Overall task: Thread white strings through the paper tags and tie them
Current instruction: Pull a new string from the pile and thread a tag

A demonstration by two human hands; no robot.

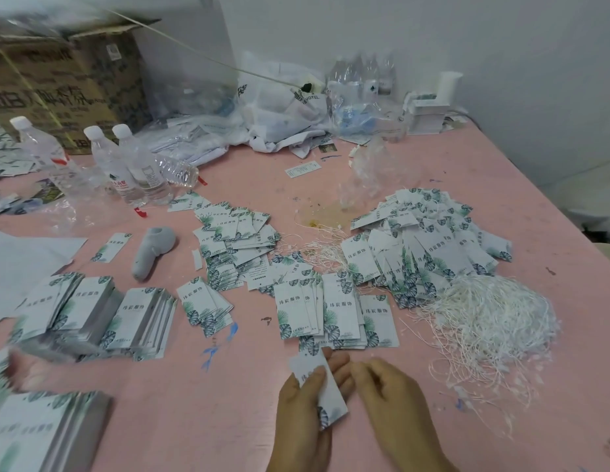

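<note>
Left hand (302, 408) is grasping one paper tag (325, 386), thumb lying across its face, low over the pink table (211, 420). Right hand (392, 396) is sitting just beside it, fingers curled; grip unclear. Loose strings (491, 321) are lying heaped to the right, near piled tags (429, 247).

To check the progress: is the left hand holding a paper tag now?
Yes, the left hand grips one paper tag between thumb and fingers above the pink table.
</note>
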